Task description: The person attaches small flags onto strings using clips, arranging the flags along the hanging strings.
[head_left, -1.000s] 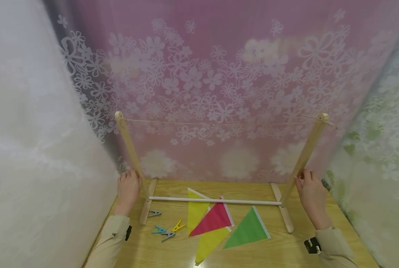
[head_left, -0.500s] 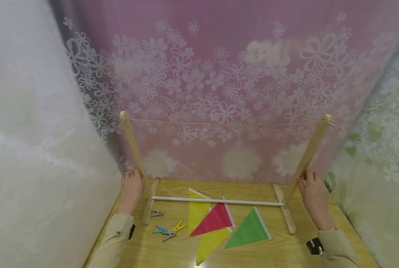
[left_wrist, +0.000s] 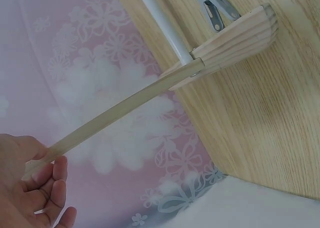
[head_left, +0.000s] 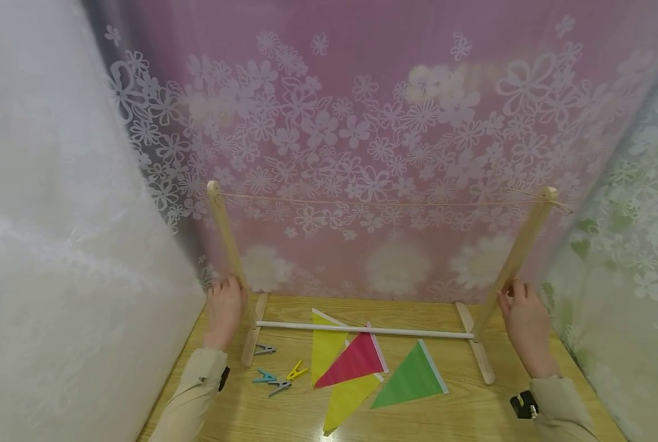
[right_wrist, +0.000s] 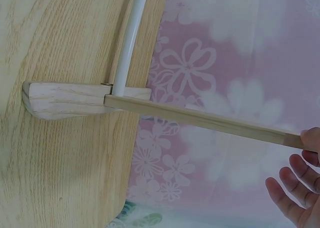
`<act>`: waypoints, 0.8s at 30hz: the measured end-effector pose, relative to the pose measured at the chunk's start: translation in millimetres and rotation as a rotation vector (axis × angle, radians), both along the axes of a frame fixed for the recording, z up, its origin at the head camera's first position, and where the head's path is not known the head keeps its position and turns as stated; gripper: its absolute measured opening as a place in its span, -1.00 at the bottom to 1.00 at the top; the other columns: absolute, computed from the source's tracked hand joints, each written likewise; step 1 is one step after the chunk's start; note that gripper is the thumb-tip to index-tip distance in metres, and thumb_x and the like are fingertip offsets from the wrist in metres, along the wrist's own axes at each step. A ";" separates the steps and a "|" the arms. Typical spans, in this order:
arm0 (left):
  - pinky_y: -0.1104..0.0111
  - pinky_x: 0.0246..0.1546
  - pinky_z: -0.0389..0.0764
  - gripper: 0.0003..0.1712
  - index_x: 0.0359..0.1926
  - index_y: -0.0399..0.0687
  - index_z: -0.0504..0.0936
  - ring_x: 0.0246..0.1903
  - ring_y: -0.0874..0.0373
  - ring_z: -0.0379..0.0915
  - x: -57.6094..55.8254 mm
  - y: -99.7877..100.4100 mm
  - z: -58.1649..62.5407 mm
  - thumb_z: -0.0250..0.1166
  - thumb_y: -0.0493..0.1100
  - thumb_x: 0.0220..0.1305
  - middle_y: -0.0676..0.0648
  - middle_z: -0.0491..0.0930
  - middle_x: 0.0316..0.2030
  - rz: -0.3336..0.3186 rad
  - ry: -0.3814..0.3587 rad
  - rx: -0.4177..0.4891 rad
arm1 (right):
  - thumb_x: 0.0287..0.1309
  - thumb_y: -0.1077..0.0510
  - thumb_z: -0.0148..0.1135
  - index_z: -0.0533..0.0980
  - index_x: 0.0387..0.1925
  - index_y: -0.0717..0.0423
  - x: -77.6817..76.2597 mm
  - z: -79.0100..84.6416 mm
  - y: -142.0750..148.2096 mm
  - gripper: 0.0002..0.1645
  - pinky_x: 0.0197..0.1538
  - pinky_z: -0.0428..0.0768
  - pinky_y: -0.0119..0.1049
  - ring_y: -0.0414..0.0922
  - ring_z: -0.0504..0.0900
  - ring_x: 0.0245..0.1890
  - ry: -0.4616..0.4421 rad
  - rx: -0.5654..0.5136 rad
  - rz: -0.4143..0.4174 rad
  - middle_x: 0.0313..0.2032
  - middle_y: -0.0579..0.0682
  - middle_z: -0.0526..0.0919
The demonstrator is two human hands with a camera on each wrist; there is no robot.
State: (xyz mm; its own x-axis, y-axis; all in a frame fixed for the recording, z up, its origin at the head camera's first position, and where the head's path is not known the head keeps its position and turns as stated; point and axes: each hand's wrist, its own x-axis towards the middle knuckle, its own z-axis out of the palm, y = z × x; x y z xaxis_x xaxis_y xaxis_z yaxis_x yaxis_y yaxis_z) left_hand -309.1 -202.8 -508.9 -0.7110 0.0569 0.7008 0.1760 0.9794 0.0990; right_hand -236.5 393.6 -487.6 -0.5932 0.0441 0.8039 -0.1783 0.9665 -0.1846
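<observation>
A wooden stand has two upright posts, a white rod [head_left: 406,332] low between them, and a thin string [head_left: 329,202] across their tops. With thumb and fingers, my left hand [head_left: 226,310] pinches the left post [head_left: 226,236] partway up. Its other fingers curl loosely in the left wrist view. On the opposite side, my right hand [head_left: 526,325] pinches the right post [head_left: 523,239] at a similar height, the remaining fingers spread away from the wood. The stand's left foot [left_wrist: 240,35] and right foot [right_wrist: 65,99] appear at the table surface.
Triangular flags lie on the wooden table [head_left: 406,423]: green [head_left: 414,380], pinkish red [head_left: 356,362], and two yellow ones [head_left: 325,350], partly overlapping. Several clothespins, including a yellow one [head_left: 296,371] and a blue one [head_left: 263,377], lie near the left foot. A flowered curtain [head_left: 329,264] hangs behind.
Both hands and the stand have shifted a little to the right relative to the flags and clothespins. Both hands keep their hold on the posts.
</observation>
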 end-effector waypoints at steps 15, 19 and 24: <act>-0.04 -0.27 0.52 -0.65 -0.22 -0.46 0.50 -0.36 -0.32 0.49 1.1 7.9 0.7 0.44 -0.23 0.24 -0.36 0.57 -0.45 0.006 -0.008 0.007 | 0.11 0.40 0.43 0.40 -0.28 0.37 3.4 1.9 4.6 -0.68 -0.64 0.36 0.10 0.24 0.44 -0.55 -0.037 -0.024 -0.011 -0.42 0.30 0.44; -0.04 -0.30 0.52 -0.64 -0.25 -0.46 0.51 -0.40 -0.32 0.49 0.5 10.5 -1.2 0.46 -0.24 0.21 -0.37 0.58 -0.47 0.001 0.041 -0.012 | 0.11 0.41 0.43 0.41 -0.28 0.38 3.7 1.8 7.8 -0.69 -0.61 0.37 0.09 0.24 0.44 -0.55 -0.036 -0.018 -0.012 -0.41 0.31 0.44; -0.01 -0.36 0.47 -0.66 -0.26 -0.43 0.50 -0.44 -0.29 0.46 1.3 14.1 -2.3 0.46 -0.23 0.21 -0.34 0.55 -0.50 0.001 0.062 -0.025 | 0.11 0.40 0.44 0.40 -0.28 0.38 2.6 1.2 13.0 -0.68 -0.59 0.38 0.11 0.24 0.44 -0.55 -0.038 -0.011 -0.024 -0.42 0.32 0.45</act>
State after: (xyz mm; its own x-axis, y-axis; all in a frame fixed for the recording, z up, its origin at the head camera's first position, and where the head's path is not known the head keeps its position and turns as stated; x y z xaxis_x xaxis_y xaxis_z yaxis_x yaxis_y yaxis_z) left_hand -307.8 -188.7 -511.2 -0.6660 0.0746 0.7422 0.1804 0.9816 0.0632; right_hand -233.9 406.7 -486.4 -0.6221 0.0671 0.7801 -0.1481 0.9683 -0.2013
